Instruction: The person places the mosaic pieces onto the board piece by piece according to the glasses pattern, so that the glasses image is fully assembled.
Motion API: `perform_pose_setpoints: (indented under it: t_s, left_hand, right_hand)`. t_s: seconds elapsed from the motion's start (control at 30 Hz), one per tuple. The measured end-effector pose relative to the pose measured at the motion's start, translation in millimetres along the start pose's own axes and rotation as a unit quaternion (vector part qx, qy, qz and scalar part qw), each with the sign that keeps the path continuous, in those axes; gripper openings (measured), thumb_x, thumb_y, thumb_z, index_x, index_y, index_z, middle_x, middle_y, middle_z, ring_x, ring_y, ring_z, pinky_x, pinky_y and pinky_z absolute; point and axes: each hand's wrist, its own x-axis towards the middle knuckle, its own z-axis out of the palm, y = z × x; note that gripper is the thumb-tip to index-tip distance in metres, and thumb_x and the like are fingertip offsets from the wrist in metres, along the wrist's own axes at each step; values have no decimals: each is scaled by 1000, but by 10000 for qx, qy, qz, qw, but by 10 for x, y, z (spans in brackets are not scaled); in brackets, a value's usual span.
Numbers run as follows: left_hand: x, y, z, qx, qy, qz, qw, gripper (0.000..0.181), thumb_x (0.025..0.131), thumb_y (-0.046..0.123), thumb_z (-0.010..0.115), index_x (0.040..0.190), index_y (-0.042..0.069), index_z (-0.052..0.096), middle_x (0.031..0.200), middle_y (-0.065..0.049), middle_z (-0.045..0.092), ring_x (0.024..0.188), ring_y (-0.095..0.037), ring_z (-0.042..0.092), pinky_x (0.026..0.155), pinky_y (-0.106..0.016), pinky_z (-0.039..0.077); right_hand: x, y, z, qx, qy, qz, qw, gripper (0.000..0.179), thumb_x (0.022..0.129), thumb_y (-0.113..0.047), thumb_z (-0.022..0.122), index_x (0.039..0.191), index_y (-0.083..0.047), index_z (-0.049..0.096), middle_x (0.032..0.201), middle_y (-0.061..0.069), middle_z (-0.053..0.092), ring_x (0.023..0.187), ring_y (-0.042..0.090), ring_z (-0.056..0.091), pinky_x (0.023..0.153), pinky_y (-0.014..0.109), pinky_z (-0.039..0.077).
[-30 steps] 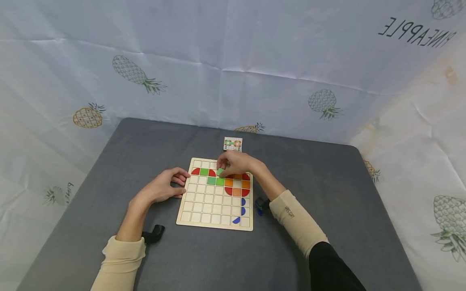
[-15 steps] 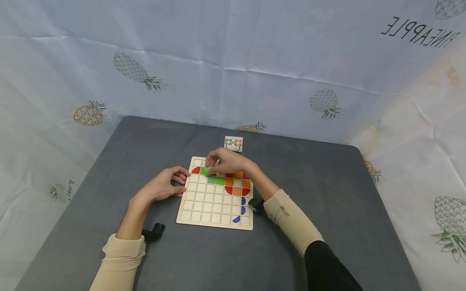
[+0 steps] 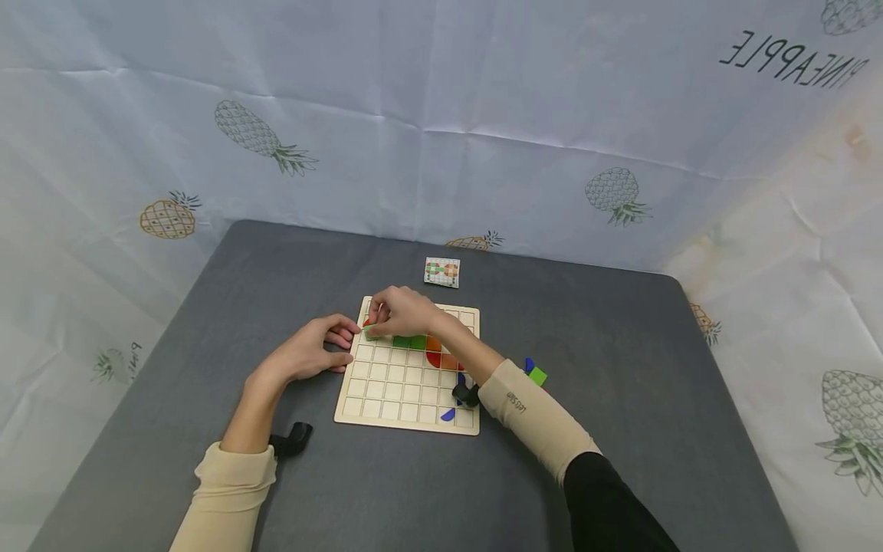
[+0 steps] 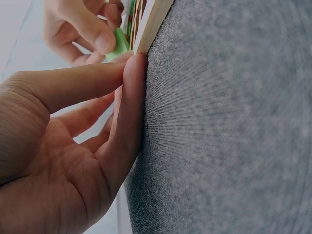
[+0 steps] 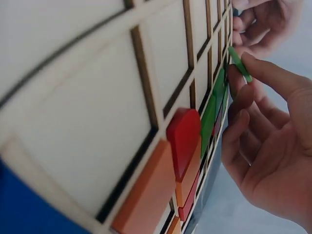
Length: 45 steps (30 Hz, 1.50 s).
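I saw the right hand [image 3: 407, 310] pinch a green piece [image 4: 120, 45]; near its fingertips, the left hand [image 3: 305, 355] touched the board [image 3: 390, 393], fingers relaxed.

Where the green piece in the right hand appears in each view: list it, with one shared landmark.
Head: green piece, slightly left of and below centre.
Left wrist: green piece, near the top, left of centre.
Right wrist: green piece, upper right.
Shared landmark: the board, in all three.
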Motion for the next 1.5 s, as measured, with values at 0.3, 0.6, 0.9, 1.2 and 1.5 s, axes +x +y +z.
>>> perform_pose_setpoints:
  t_s: [0.3,0.6,0.9,1.2,1.5]
  left_hand:
    - [15,-24,3,12,20,4,10000,46,97,-6,74,140,-7,57,122,-25,62,111,-32,64,77,-34,68]
    - [9,-23,6,-4,19,9,10000,47,97,-6,74,141,-7,57,124,-25,60,112,-32,63,77,-34,69]
    - [-4,-10,0,-17,-13,0,10000,47,98,-5,74,141,-7,56,124,-25,61,113,-32,63,77,-35,69]
    - [23,-39,-6,-56,-12,-72,10000,45,98,-5,74,140,-5,57,121,-23,60,110,-30,62,77,-33,68]
    - [40,-69,1,-75,29,-72,9999,44,97,-6,74,139,-4,58,120,-22,61,110,-30,60,76,-32,68]
  right_hand:
    - [-41,-62,-8,-347,-115,76,9993,16,94,-25,87,105,-15,80,102,1,82,88,11,72,74,20,53]
    - [-40,-62,10,-516,-339,134,9980,23,95,-25,86,116,-17,80,106,1,79,90,12,70,72,22,52]
    - [-48,-32,13,-601,-350,-4,9976,24,98,-23,83,120,-16,79,105,1,77,88,12,67,73,22,51]
    - [-301,62,-132,59,-40,-289,9996,28,99,-24,82,123,-10,78,101,4,75,76,13,62,71,22,50]
    - [-915,340,-414,407,497,-196,9977,27,100,-20,78,124,-7,78,107,6,73,77,16,68,69,28,57]
